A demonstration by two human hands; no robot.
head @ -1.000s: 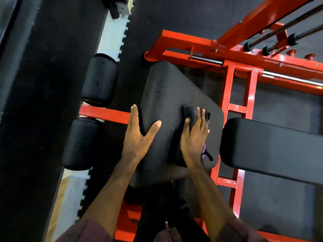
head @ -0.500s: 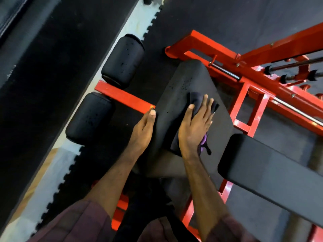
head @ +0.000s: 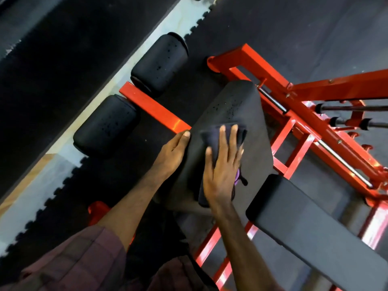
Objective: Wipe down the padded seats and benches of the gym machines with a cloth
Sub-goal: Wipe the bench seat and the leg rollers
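Nearest, at six o'clock, a checked sleeve and two bare forearms reach up toward the seat pad. The right hand lies flat on a dark cloth, fingers straight and spread, pressing it onto the middle of the pad. The left hand rests against the pad's nine o'clock edge, fingers straight, holding nothing. At four o'clock a long black bench pad slants away. Toward ten o'clock two black foam rollers sit on a red bar. Farther, at two o'clock, the red frame carries steel rods.
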